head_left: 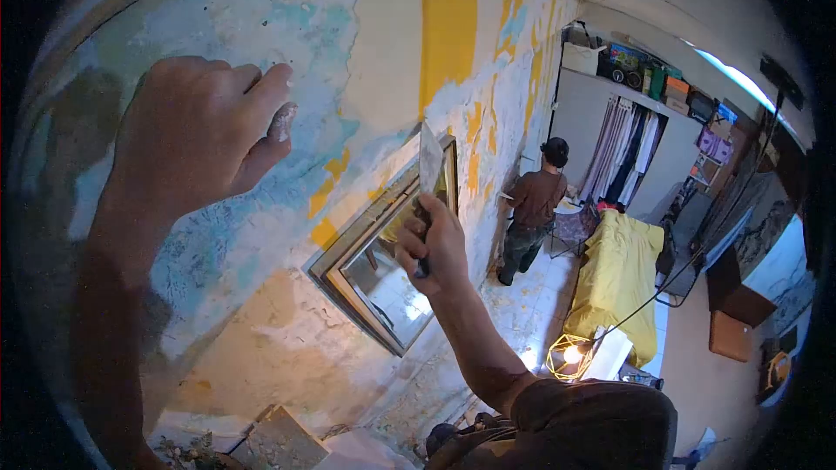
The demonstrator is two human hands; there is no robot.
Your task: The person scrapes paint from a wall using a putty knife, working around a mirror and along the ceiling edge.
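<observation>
My left hand point(196, 135) is raised at the left in front of the peeling wall point(287, 26), its fingers curled and thumb bent in. A small greyish, dusty patch shows by the thumb and fingertips; I cannot tell whether it is a held piece or dust on the skin. Lower and to the right, my right hand point(440, 248) is wrapped round the handle of a scraper point(430, 161). The scraper's flat blade points up and overlaps the top corner of a framed window point(392, 296) set in the wall. Blue, cream and yellow paint layers show on the wall.
Further along the wall stands another person point(535, 200) in a brown shirt. A bed with a yellow cover point(618, 270), a wardrobe point(570, 117) with hanging clothes and a lit caged lamp point(570, 355) are at the right. A board point(283, 442) lies at the bottom.
</observation>
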